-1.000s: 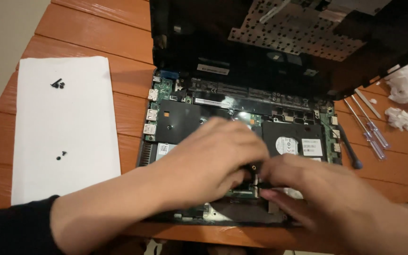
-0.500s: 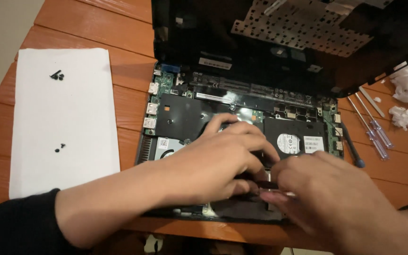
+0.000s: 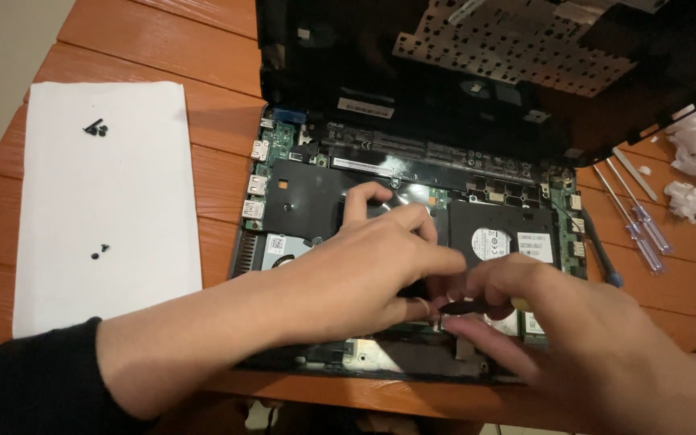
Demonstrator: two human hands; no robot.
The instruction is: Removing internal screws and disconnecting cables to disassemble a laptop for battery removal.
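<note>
Over opened laptop (image 3: 412,201), left hand (image 3: 364,274), right hand (image 3: 573,338), fingers (image 3: 477,326) crowded together

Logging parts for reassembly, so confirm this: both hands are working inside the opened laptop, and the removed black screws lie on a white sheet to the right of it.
One detail is wrong. The head view shows the white sheet with the black screws to the left of the opened laptop, not the right. Both hands, left and right, are indeed working inside it.

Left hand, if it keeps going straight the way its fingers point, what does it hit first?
Probably the right hand: the left hand points right across the open laptop, fingertips nearly meeting it. Depth unclear.
</note>
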